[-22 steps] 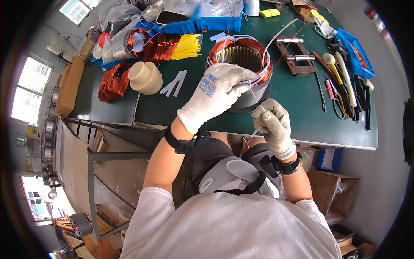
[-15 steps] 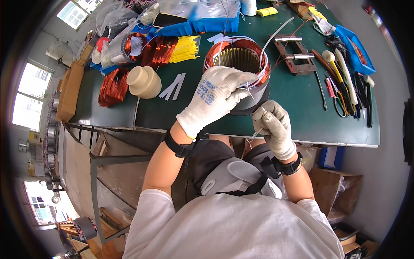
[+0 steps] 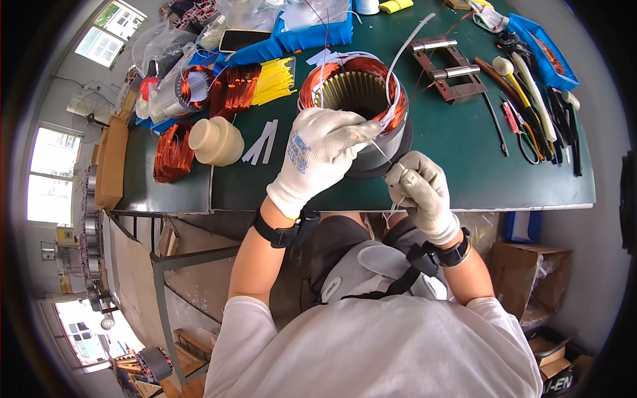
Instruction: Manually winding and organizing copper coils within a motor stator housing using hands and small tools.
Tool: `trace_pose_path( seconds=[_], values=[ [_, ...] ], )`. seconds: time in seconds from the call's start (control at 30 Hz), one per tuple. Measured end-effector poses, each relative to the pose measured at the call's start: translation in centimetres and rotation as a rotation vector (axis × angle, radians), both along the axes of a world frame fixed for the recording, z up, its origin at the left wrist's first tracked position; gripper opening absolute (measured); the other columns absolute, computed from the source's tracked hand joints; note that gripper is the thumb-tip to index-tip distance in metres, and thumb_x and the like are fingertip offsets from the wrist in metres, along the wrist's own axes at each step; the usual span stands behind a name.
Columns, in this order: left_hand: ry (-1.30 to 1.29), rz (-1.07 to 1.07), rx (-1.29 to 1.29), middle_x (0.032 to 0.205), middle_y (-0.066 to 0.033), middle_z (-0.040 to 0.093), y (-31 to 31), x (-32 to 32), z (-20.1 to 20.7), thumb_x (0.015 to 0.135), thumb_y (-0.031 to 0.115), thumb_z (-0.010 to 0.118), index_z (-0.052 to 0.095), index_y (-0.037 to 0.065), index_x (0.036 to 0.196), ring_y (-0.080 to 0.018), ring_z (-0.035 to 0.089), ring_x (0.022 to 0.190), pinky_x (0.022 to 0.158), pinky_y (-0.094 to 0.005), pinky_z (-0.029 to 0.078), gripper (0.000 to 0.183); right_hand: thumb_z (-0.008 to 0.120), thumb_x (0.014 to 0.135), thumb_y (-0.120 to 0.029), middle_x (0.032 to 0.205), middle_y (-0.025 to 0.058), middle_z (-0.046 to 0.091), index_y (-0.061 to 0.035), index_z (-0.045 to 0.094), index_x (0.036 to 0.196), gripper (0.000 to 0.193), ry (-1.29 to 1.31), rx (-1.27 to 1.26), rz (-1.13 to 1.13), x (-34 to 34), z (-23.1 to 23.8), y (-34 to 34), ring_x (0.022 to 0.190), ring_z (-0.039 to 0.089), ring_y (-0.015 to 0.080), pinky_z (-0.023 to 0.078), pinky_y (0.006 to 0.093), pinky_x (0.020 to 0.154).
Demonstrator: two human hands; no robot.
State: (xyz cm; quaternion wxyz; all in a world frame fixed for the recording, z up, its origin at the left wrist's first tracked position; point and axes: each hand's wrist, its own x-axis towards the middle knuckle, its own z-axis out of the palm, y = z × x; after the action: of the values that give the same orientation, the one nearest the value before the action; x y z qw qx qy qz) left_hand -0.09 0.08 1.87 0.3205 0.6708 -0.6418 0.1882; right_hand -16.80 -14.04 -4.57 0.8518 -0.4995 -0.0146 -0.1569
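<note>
A motor stator (image 3: 396,147) stands upright near the table's front edge, its orange copper windings (image 3: 369,65) ringing the top and white sleeves lying along them. My gloved left hand (image 3: 317,147) rests over the stator's near left rim, thumb and fingers pinched together on a white cord (image 3: 381,152) beside the windings. To the right and slightly nearer, my gloved right hand (image 3: 423,194) is closed around the same cord. Between the two hands the cord runs straight, and loose ends dangle below my right fist. My left hand hides part of the near winding.
Left of the stator are white strips (image 3: 260,142), a cream plastic former (image 3: 217,141), copper coils (image 3: 174,152) and yellow strips (image 3: 273,82). A metal frame with rollers (image 3: 448,69), scissors (image 3: 529,147) and tubing (image 3: 533,106) lie to the right. Blue trays (image 3: 318,30) line the back.
The whole view has shifted slightly, so the stator and table appear a little left of before. Both hands keep their hold on the cord, with little movement.
</note>
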Motion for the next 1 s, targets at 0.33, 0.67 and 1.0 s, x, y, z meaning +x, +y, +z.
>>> trace_pose_path(
  seconds=[0.33,0.67,1.0],
  values=[
    [0.131,0.060,-0.119,0.093,-0.0006,0.074,-0.5,-0.5,-0.5,0.077,0.007,0.078,0.075,0.014,0.095,-0.0218,0.067,0.084,0.082,-0.0338,0.047,0.019,0.068,0.094,-0.017,0.078,0.0048,0.060,-0.0002,0.071,0.088,0.018,0.212,-0.947,-0.916,0.5,4.5,-2.8,0.058,0.044,0.0091,0.035,0.0248,0.055],
    [0.196,0.142,-0.095,0.093,-0.0016,0.074,-0.3,-0.5,-0.5,0.077,0.014,0.081,0.069,0.015,0.121,-0.0231,0.064,0.083,0.080,-0.0362,0.047,0.045,0.083,0.074,-0.013,0.090,0.0122,0.071,-0.0064,0.076,0.088,0.018,-0.088,-1.073,-0.291,-0.3,8.9,0.9,0.084,0.068,0.0254,0.052,0.0333,0.076],
    [0.264,0.117,-0.103,0.091,-0.0033,0.076,-0.2,-0.3,-0.6,0.076,0.014,0.080,0.060,0.012,0.134,-0.0259,0.066,0.087,0.086,-0.0384,0.047,0.062,0.080,0.081,-0.010,0.082,0.0100,0.068,-0.0012,0.071,0.107,0.028,0.087,-1.091,-0.898,4.2,4.9,1.5,0.074,0.063,0.0205,0.050,0.0295,0.070]
  ],
)
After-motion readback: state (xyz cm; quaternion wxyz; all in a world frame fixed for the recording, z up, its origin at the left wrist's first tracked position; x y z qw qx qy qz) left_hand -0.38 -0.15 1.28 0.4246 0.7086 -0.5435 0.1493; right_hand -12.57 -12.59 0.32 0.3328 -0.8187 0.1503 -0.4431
